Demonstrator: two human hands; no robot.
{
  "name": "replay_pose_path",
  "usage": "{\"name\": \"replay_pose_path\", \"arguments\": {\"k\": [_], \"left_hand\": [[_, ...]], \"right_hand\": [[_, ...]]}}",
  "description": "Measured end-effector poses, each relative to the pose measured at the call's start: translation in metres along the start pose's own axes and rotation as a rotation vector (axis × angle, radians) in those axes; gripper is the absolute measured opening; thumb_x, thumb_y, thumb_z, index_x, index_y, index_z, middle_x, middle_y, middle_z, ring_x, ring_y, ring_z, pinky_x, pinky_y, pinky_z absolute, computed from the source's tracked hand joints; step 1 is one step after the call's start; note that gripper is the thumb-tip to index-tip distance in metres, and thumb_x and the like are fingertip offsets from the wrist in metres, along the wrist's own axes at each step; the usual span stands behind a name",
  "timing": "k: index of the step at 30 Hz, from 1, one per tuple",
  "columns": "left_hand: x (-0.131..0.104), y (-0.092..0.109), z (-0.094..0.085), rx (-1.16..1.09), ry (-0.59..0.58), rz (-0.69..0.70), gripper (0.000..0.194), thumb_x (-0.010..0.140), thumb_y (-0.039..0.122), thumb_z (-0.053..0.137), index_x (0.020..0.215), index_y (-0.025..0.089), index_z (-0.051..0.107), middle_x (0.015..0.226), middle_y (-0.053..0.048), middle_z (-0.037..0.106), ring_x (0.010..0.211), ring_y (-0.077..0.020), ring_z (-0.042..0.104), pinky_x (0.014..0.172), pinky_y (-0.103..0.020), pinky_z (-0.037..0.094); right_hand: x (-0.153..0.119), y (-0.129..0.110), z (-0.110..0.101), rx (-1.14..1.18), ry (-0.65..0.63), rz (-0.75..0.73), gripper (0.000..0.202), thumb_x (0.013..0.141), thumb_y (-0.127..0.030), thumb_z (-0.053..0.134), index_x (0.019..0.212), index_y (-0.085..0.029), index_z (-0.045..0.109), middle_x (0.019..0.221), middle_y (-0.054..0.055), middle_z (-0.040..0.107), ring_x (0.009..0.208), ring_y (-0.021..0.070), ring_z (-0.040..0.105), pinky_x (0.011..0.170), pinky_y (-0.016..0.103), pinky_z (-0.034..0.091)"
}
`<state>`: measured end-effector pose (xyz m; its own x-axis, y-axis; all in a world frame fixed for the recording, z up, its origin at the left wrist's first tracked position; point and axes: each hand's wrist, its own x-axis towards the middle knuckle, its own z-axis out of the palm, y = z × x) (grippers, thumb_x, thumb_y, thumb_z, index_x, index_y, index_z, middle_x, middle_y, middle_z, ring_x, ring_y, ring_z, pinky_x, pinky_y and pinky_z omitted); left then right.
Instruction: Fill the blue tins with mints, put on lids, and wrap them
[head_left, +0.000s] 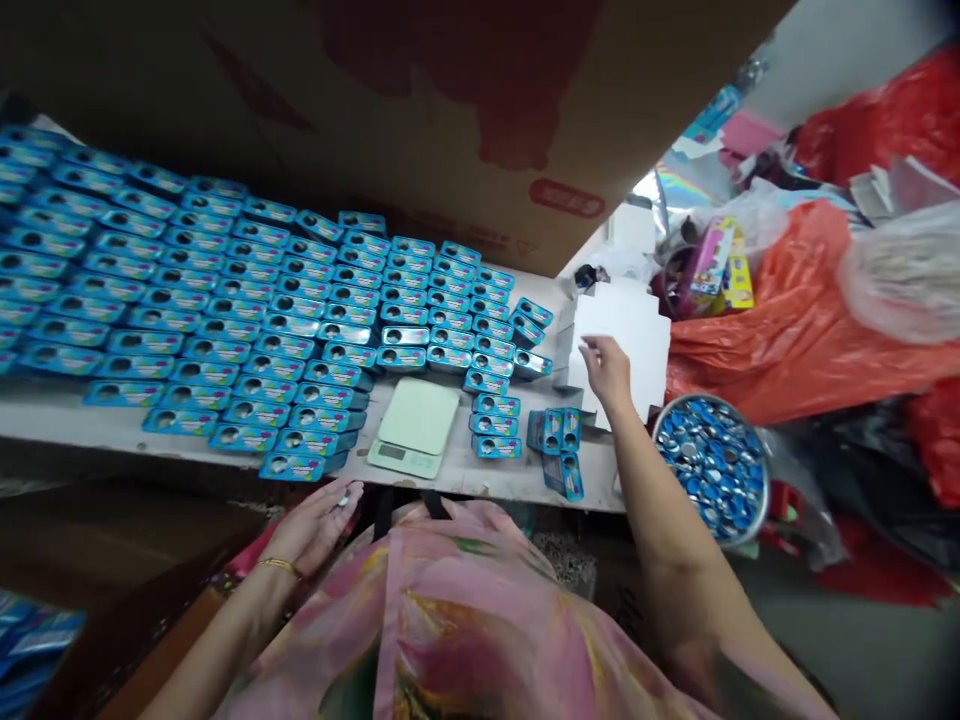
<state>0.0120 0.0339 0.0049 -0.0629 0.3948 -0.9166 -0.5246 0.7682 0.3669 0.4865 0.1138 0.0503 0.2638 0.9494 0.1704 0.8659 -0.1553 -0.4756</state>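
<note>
My left hand (316,525) is palm up at the table's front edge, fingers stretched out, below the rows of blue tins. A small whitish spot shows at its fingers; I cannot tell what it is. Over a white, unfolded cardboard box (634,335) is my right hand (609,372), its fingers bent and drawn together near the box's left side. Whatever is between those fingertips is too small to make out. Many small blue tins (281,345), each with a round opening, stand in rows on the table. A pale green digital scale (418,415) lies between tin groups.
A large brown carton (450,110) stands behind the tins. At right, a round metal bowl (716,465) holds blue and silver round pieces. Beyond it lies orange plastic (795,330) beside clear bags. Several tins (559,450) sit near the front edge.
</note>
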Motion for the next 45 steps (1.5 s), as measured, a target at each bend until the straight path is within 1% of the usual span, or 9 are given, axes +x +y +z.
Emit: {"name": "replay_pose_path", "arguments": {"k": [5, 10, 17, 22, 26, 29, 34, 39, 45], "left_hand": [[0.006, 0.007, 0.011, 0.047, -0.057, -0.012, 0.031, 0.073, -0.005, 0.046, 0.096, 0.011, 0.06, 0.095, -0.009, 0.063, 0.086, -0.014, 0.062, 0.078, -0.02, 0.051], [0.016, 0.008, 0.014, 0.095, -0.174, -0.001, 0.028, 0.073, -0.004, 0.046, 0.094, 0.008, 0.06, 0.09, -0.01, 0.063, 0.082, -0.0142, 0.062, 0.071, -0.019, 0.053], [0.002, 0.008, 0.012, 0.062, -0.218, 0.023, 0.025, 0.071, -0.005, 0.047, 0.089, 0.007, 0.06, 0.085, -0.011, 0.063, 0.077, -0.0143, 0.062, 0.069, -0.02, 0.053], [-0.011, 0.008, 0.006, 0.063, -0.259, 0.041, 0.027, 0.067, -0.006, 0.051, 0.088, 0.007, 0.06, 0.087, -0.012, 0.063, 0.083, -0.0157, 0.061, 0.074, -0.021, 0.051], [-0.025, 0.01, 0.0, 0.113, -0.267, 0.145, 0.024, 0.065, -0.002, 0.056, 0.086, 0.008, 0.06, 0.088, -0.011, 0.064, 0.087, -0.0157, 0.06, 0.079, -0.022, 0.049], [-0.035, 0.017, -0.005, 0.322, -0.278, 0.29, 0.019, 0.069, 0.014, 0.06, 0.087, 0.011, 0.058, 0.084, -0.008, 0.064, 0.078, -0.014, 0.062, 0.071, -0.023, 0.05], [-0.041, 0.046, -0.012, 1.073, -0.226, 0.723, 0.024, 0.076, 0.038, 0.049, 0.079, 0.016, 0.058, 0.059, 0.002, 0.058, 0.047, -0.0088, 0.05, 0.051, -0.022, 0.041], [-0.04, 0.072, -0.008, 1.522, -0.161, 1.016, 0.019, 0.075, 0.033, 0.05, 0.072, 0.017, 0.059, 0.072, -0.002, 0.059, 0.064, -0.0135, 0.053, 0.063, -0.026, 0.04], [-0.046, 0.072, 0.027, 1.695, -0.201, 1.184, 0.013, 0.075, 0.018, 0.046, 0.078, 0.016, 0.058, 0.081, -0.005, 0.055, 0.076, -0.0162, 0.052, 0.072, -0.028, 0.041]], "right_hand": [[-0.153, -0.015, -0.02, -0.196, -0.163, 0.186, 0.037, 0.074, -0.045, 0.05, 0.1, -0.018, 0.054, 0.09, 0.008, 0.061, 0.078, 0.0211, 0.057, 0.065, 0.032, 0.044], [-0.222, -0.024, -0.002, -0.345, -0.194, 0.28, 0.032, 0.074, -0.038, 0.05, 0.101, -0.019, 0.051, 0.083, 0.008, 0.06, 0.074, 0.0228, 0.058, 0.058, 0.031, 0.043], [-0.203, -0.099, -0.037, -0.154, -0.292, -0.017, 0.041, 0.079, -0.037, 0.046, 0.118, -0.026, 0.041, 0.1, 0.007, 0.057, 0.09, 0.0243, 0.053, 0.072, 0.037, 0.045], [-0.137, -0.19, 0.028, -0.108, -0.377, -0.345, 0.048, 0.081, -0.033, 0.046, 0.127, -0.022, 0.036, 0.105, 0.01, 0.055, 0.095, 0.0246, 0.049, 0.077, 0.036, 0.042], [-0.108, -0.222, 0.083, -0.18, -0.488, -0.458, 0.05, 0.08, -0.031, 0.05, 0.127, -0.021, 0.036, 0.102, 0.01, 0.056, 0.094, 0.0231, 0.048, 0.074, 0.034, 0.043], [-0.107, -0.216, 0.095, -0.181, -0.508, -0.489, 0.05, 0.08, -0.032, 0.05, 0.127, -0.02, 0.037, 0.108, 0.009, 0.055, 0.094, 0.0213, 0.049, 0.077, 0.033, 0.042], [-0.132, -0.177, 0.073, -0.076, -0.374, -0.411, 0.043, 0.084, -0.036, 0.044, 0.123, -0.016, 0.044, 0.113, 0.01, 0.054, 0.102, 0.0206, 0.048, 0.087, 0.033, 0.039], [-0.176, -0.142, 0.05, -0.008, -0.425, -0.349, 0.033, 0.086, -0.03, 0.04, 0.114, -0.018, 0.052, 0.107, 0.008, 0.058, 0.099, 0.019, 0.051, 0.085, 0.033, 0.041], [-0.214, -0.123, 0.056, 0.025, -0.527, -0.27, 0.03, 0.086, -0.028, 0.04, 0.111, -0.019, 0.055, 0.102, 0.007, 0.06, 0.094, 0.018, 0.054, 0.083, 0.032, 0.043]]}}
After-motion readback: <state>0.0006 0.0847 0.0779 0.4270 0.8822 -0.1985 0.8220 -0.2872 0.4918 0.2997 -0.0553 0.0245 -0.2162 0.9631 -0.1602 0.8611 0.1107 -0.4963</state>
